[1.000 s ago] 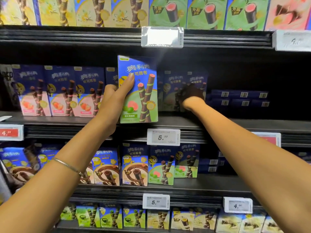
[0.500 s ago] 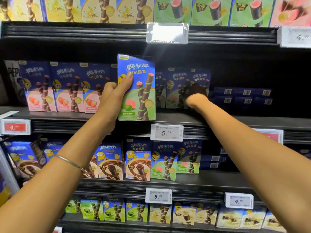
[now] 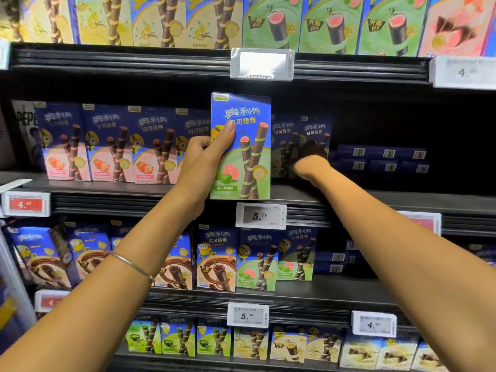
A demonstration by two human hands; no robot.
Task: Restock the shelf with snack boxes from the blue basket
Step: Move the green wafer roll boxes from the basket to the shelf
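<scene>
Nearest to me, the person's left hand (image 3: 200, 165) is gripping a snack box (image 3: 245, 167) by its left edge. The thumb is lying up the printed face and the fingers are curling behind. The hand is holding the box upright at the front lip of the middle shelf (image 3: 375, 200). I'm judging it a light, stiff carton with a glossy skin that could be slipping under a loose pinch. Its panels look apt to dent if squeezed in the middle, so taking it along the edges or corners seems soundest. One box is in hand, and the blue basket isn't showing.

Farther in, the right hand (image 3: 310, 157) is reaching into the shadow at the guava boxes (image 3: 284, 146) standing deep on the shelf, two of them showing. Whether it is grasping one I cannot tell. To the left, four strawberry boxes (image 3: 112, 146) are standing in a row. To the right, six dark flat cartons (image 3: 383, 159) are lying in two tiers of three.
</scene>
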